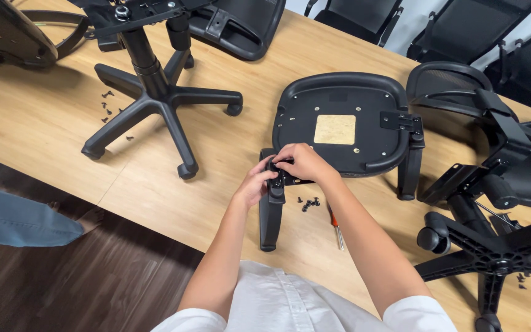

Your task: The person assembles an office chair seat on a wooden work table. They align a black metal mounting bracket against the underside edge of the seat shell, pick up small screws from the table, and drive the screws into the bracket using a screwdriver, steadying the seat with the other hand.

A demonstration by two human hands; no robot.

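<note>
Armrest [271, 212] at seat pan's [339, 123] near edge: both hands' fingers [281, 161] pinch its bracket, probably seating it; screws [308, 203] next.

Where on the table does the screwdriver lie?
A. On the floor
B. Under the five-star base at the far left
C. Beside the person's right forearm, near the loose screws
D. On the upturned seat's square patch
C: the screwdriver lies on the table beside the right forearm, just below the loose screws.

White short-sleeved buttoned shirt, bare forearms, left hand [254, 185], right hand [305, 163], no rings visible
</note>
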